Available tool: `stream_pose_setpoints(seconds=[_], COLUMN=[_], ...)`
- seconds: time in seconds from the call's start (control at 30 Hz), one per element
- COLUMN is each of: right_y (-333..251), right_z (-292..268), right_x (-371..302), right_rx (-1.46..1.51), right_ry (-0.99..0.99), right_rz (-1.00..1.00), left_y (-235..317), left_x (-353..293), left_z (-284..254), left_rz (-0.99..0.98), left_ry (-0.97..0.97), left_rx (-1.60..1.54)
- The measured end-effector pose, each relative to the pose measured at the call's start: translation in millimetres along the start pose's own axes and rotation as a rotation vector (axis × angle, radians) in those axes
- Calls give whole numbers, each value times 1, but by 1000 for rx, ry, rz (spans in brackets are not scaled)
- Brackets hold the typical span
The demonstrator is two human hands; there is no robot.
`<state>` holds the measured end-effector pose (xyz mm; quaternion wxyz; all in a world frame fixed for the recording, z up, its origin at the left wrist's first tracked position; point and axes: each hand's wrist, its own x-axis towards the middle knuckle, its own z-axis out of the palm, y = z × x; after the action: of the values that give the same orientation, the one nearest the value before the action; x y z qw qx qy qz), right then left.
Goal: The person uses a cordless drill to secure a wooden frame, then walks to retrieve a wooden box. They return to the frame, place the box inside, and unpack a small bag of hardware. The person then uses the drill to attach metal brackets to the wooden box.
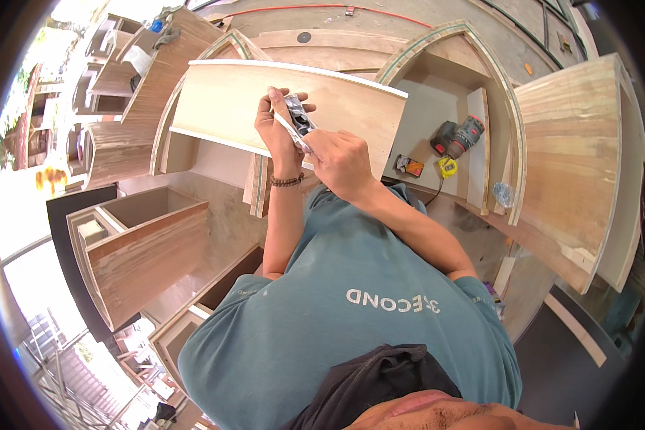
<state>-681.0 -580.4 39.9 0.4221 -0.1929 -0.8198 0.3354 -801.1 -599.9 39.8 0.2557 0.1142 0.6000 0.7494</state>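
Note:
My left hand (pixel 278 132) is palm up with its fingers curled around a small clear plastic packet (pixel 299 115). Dark pieces show inside the packet, too small to name. My right hand (pixel 342 163) is closed, its fingertips pinching the packet's near end. Beneath both hands lies a long pale wooden panel (pixel 222 97) with white edges, resting across the arched wooden frames.
Right of the panel, an arched cabinet (pixel 516 143) holds a cordless drill (pixel 469 136), a yellow tape measure (pixel 446 168) and a small orange-and-black box (pixel 409 166). A crumpled clear plastic bag (pixel 503 194) lies by its edge. Wooden cabinets (pixel 147 251) stand at left.

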Motion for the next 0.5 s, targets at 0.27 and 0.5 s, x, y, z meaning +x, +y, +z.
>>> stream_pose_setpoints(seconds=[0.27,0.5], right_y=[-19,-8], right_z=[-12,-42], right_x=[-10,31], right_rx=[-107,119], right_ry=[44,-16], right_rz=[-109,293], left_y=[-55,73], left_x=[62,26], left_z=[-99,-7], left_rz=[-210,131], left_ry=[-30,72], left_rx=[-737,-24])
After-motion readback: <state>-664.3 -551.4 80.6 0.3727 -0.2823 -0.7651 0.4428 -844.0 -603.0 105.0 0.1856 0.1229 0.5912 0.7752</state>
